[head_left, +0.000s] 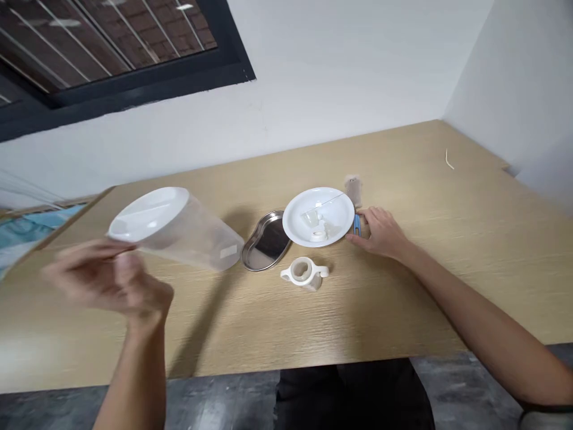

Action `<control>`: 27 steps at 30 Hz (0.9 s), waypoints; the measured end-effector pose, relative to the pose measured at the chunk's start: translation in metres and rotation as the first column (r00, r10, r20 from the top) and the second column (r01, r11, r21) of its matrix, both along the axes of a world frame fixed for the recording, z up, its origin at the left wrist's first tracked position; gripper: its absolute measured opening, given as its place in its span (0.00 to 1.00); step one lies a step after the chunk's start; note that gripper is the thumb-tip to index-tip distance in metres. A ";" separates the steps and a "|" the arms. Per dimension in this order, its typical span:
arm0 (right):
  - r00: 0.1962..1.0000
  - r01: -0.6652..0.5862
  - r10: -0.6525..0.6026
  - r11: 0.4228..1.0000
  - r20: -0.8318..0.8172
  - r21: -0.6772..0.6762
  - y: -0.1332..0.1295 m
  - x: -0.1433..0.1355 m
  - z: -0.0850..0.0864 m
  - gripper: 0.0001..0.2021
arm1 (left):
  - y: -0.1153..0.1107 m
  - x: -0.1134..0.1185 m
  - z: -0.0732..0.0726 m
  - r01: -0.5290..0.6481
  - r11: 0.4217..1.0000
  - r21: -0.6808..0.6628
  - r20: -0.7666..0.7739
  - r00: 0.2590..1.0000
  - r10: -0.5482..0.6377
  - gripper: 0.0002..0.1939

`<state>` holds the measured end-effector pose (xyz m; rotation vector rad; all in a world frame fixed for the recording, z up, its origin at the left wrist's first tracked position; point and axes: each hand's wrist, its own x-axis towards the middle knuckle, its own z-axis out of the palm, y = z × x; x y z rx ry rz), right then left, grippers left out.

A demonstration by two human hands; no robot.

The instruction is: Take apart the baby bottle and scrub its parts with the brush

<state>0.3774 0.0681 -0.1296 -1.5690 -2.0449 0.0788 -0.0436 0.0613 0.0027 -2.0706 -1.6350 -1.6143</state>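
Observation:
My left hand (120, 280), blurred by motion, is closed at the lid end of a translucent plastic pitcher (201, 236) with a white lid (150, 212). The pitcher is held tilted above the table, its base pointing right. My right hand (382, 233) rests at the right rim of a white plate (293, 230). Its thumb and fingertips close around a small blue slotted object (357, 225), whose kind I cannot make out. Inside the plate are a small clear cup (310, 218), a small white piece (319, 232) and a thin rod (329, 201).
A kidney-shaped metal tray (255, 258) lies left of the plate. Nearer me stands a white two-handled cup-like piece (302, 272). A small clear packet (353, 190) lies behind the plate. A thin pale strip (448, 160) lies far right on the wooden table (250, 328).

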 end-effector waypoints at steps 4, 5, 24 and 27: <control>0.995 0.045 -0.042 0.998 0.095 -0.032 0.000 -0.006 -0.005 0.30 | 0.009 0.048 -0.006 0.191 0.975 -0.110 -0.329 0.919 -0.217 0.12; 0.993 0.052 -0.047 0.997 0.104 -0.051 0.000 -0.007 -0.006 0.27 | 0.016 0.063 -0.007 0.195 0.959 -0.208 -0.391 0.882 -0.264 0.13; 0.933 0.354 -0.339 0.926 0.124 -0.133 0.002 -0.016 -0.004 0.16 | 0.120 0.153 -0.070 0.113 0.774 -0.623 -0.436 0.771 -0.463 0.18; 0.927 0.370 -0.350 0.913 0.131 -0.175 0.004 -0.015 -0.001 0.14 | 0.119 0.151 -0.073 0.127 0.764 -0.632 -0.426 0.767 -0.480 0.18</control>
